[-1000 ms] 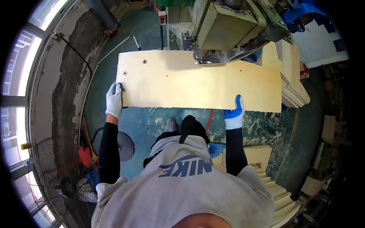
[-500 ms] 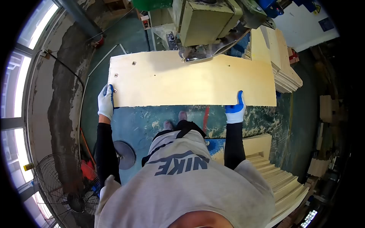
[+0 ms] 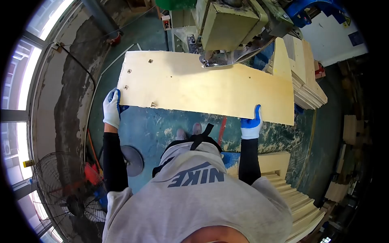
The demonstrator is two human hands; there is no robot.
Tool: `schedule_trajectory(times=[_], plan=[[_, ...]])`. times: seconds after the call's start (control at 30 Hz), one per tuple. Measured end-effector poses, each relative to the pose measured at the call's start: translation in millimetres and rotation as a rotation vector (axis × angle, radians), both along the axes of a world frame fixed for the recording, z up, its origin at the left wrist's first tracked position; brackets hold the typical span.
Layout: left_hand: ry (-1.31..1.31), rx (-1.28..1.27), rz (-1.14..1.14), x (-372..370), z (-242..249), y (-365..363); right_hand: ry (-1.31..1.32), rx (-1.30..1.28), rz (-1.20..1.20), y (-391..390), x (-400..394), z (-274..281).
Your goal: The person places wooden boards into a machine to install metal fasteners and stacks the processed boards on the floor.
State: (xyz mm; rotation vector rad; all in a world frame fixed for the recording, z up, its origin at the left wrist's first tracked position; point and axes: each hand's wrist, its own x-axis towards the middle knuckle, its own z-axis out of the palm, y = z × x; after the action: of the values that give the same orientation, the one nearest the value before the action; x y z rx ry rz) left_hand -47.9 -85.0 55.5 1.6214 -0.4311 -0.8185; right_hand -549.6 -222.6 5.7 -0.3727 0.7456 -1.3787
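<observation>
A long pale plywood board [image 3: 194,91] lies level in front of me, its far edge under the head of a machine [image 3: 231,26]. My left hand [image 3: 112,108], in a white and blue glove, grips the board's left end near its front corner. My right hand [image 3: 252,122], gloved alike, holds the front edge towards the right, thumb on top and fingers hidden beneath. Several small metal inserts [image 3: 150,61] sit in holes at the board's left part. A small metal piece [image 3: 153,104] stands up at the front edge, right of my left hand.
Stacked pale boards [image 3: 306,77] stand right of the machine, and another stack [image 3: 293,194] is by my right elbow. A wire-caged fan [image 3: 71,194] and a round grey disc [image 3: 132,160] are at my left. A switch box [image 3: 166,22] is beside the machine.
The board has turned slightly, its right end coming nearer to me and its left end going farther away. The small metal piece now shows at the front edge. Both hands keep their hold.
</observation>
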Motion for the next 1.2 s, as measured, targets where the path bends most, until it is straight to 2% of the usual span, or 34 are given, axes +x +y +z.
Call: schedule_trajectory(times=[0.07,0.1,0.2,0.23,0.33,0.37,0.47,0.57,0.67,0.9,0.97,1.2], plan=[[-0.090,-0.047,-0.040,2.0,-15.1,-2.6,0.017,-0.035,0.016,-0.6,3.5,4.6],[-0.264,-0.054,-0.068,-0.1,-18.4,-2.7,0.030,-0.049,0.026,0.8,5.0,7.7],[-0.499,-0.011,0.028,-12.3,-25.7,-9.5,0.051,-0.013,-0.002,-0.3,2.7,2.6],[-0.696,0.060,0.026,-17.5,-22.8,-9.8,0.045,-0.013,-0.015,0.5,4.3,1.2],[-0.513,0.070,0.042,-25.2,-9.9,-15.6,0.035,-0.028,-0.038,-4.2,6.0,-1.1],[-0.581,0.083,0.036,-19.7,-19.3,-14.8,0.038,-0.031,-0.032,-3.9,4.1,-2.8],[-0.378,0.047,0.007,-21.6,-14.3,-14.5,0.051,-0.009,-0.046,1.7,2.5,-1.9],[-0.449,0.002,0.050,-12.5,-34.2,-15.1,0.058,-0.028,-0.036,-5.3,-0.3,-4.1],[-0.360,-0.034,0.059,-21.0,-18.8,-15.4,0.066,-0.026,-0.042,-3.7,2.6,3.3],[-0.247,-0.052,0.063,-14.3,-15.8,-23.5,0.057,0.014,-0.097,-3.1,5.6,2.7],[-0.206,-0.009,0.063,-18.6,-6.8,-20.2,0.064,0.001,-0.048,1.0,0.2,-0.9],[-0.345,-0.154,0.075,-7.0,-20.1,-15.6,0.037,-0.065,-0.024,1.0,3.0,3.3]])
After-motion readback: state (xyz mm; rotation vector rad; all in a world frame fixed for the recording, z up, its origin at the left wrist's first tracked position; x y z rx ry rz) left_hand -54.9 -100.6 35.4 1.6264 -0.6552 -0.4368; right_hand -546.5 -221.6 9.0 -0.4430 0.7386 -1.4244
